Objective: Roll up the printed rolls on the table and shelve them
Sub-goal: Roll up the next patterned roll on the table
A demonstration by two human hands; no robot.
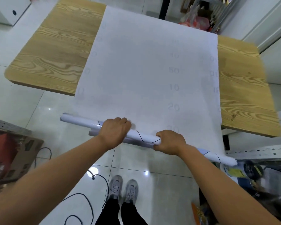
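the printed sheet [144, 70] is laid lengthwise across the wooden table [55, 51], with its near end wound into a roll [141, 137] that is held just off the near table edge, above the tiled floor [44, 108]. the roll is gripped from above by the left hand [114, 132], whose fingers are curled over its far side, and by the right hand [169, 142], whose fingers and thumb are wrapped around it. both hands are placed near the middle, so the two ends are left unsupported. the step in hand is judged to be the winding, with most of the sheet not yet taken up. for a tight, straight roll, even tension is to be applied by both hands, and the roll is to be held square to the sheet's long edges. the left end appears stepped, which suggests telescoping; this is best corrected before more turns are added. the hands are better spaced wider apart. creasing is to be avoided where the sheet bends over the table edge.
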